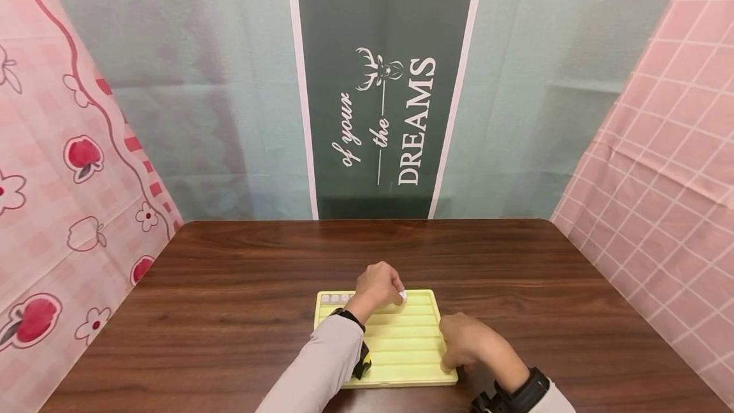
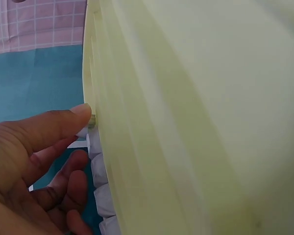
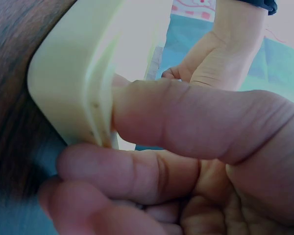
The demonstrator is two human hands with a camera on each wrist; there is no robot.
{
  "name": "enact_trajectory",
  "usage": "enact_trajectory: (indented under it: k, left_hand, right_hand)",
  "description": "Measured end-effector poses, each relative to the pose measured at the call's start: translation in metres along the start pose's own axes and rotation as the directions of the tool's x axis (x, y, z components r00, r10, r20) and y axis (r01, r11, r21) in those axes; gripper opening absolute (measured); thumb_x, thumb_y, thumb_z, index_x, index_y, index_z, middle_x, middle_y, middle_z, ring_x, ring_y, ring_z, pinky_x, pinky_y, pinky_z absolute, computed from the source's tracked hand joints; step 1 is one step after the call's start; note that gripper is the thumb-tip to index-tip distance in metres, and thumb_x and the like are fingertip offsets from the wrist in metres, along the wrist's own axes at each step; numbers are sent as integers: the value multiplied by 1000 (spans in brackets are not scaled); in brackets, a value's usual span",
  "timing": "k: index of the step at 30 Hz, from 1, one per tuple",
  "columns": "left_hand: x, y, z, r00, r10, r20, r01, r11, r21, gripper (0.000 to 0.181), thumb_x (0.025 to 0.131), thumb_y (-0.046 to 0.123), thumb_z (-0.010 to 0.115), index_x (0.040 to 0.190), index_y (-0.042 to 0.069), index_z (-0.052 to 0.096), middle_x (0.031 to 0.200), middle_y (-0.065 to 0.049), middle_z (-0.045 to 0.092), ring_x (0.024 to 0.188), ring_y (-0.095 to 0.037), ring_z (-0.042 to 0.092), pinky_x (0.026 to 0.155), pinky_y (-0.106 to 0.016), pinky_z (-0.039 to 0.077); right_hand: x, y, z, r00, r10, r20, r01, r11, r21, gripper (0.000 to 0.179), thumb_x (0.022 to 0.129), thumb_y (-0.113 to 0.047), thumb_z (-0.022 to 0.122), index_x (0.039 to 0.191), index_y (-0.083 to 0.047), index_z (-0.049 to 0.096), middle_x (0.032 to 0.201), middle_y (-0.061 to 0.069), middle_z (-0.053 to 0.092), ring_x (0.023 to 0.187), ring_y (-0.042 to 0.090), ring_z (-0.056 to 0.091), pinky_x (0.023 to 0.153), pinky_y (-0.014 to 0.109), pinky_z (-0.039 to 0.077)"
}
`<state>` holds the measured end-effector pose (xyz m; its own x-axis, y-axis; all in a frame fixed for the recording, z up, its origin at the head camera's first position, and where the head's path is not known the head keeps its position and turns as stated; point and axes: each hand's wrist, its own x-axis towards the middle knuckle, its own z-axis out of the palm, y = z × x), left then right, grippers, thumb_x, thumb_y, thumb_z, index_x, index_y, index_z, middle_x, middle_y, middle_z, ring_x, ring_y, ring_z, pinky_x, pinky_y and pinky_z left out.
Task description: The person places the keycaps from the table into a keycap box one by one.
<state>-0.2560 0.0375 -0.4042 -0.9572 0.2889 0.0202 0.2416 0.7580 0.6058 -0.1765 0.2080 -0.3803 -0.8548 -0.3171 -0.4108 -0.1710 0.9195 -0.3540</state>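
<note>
A pale yellow tray [image 1: 401, 357] with long parallel slots lies on the table. Several small white blocks [image 1: 335, 298] stand side by side in its far row, at the left end. Over that row, toward the right, my left hand [image 1: 377, 285] pinches another small white block [image 1: 403, 295] between thumb and fingers. The left wrist view shows this pinched block [image 2: 91, 122] mostly covered by the thumb, near the lined-up blocks [image 2: 104, 200]. My right hand [image 1: 467, 340] grips the tray's near right corner [image 3: 71, 73], thumb on the rim and fingers against the outside.
The brown wooden table [image 1: 241, 273] spreads around the tray. Behind it hangs a blue-green cloth [image 1: 378, 18] with white lettering, and pink patterned cloths [image 1: 676, 164] stand at both sides. My left forearm [image 1: 321, 368] hides the tray's near left part.
</note>
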Motion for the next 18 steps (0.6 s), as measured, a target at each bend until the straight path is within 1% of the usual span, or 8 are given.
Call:
enact_trajectory:
  k: [5, 10, 14, 18]
  left_hand:
    - [0, 1, 2, 1000, -4, 0, 4, 999, 43, 20, 61, 16, 82, 57, 22, 63, 70, 11, 60, 71, -16, 56, 76, -47, 49]
    - [-1, 2, 2, 1000, 1, -7, 0, 995, 96, 22, 60, 15, 83, 56, 22, 62, 70, 10, 62, 70, -17, 56, 81, -52, 47]
    - [-1, 2, 2, 1000, -1, -4, 2, 995, 97, 24, 59, 14, 83, 55, 21, 61, 70, 10, 62, 71, -17, 57, 83, -54, 45]
    - [-2, 3, 0, 1000, 2, -2, -1, 997, 76, 24, 60, 12, 82, 54, 21, 60, 69, 9, 61, 71, -18, 57, 84, -54, 45]
  right_hand:
    - [0, 0, 1, 1000, -3, -6, 3, 1000, 6, 21, 63, -2, 70, 66, -8, 50, 48, 4, 47, 34, 13, 48, 34, 17, 32]
    - [0, -1, 1, 1000, 2, -8, -2, 1000, 1, 21, 63, -3, 70, 66, -8, 50, 48, 4, 48, 34, 13, 48, 33, 17, 31]
    - [0, -1, 1, 1000, 6, -7, -6, 1000, 7, 21, 63, -2, 70, 67, -8, 50, 47, 3, 46, 33, 12, 47, 33, 17, 30]
    - [0, -1, 1, 1000, 11, -5, -11, 1000, 11, 21, 64, -2, 70, 68, -7, 49, 48, 3, 46, 33, 12, 47, 33, 17, 31]
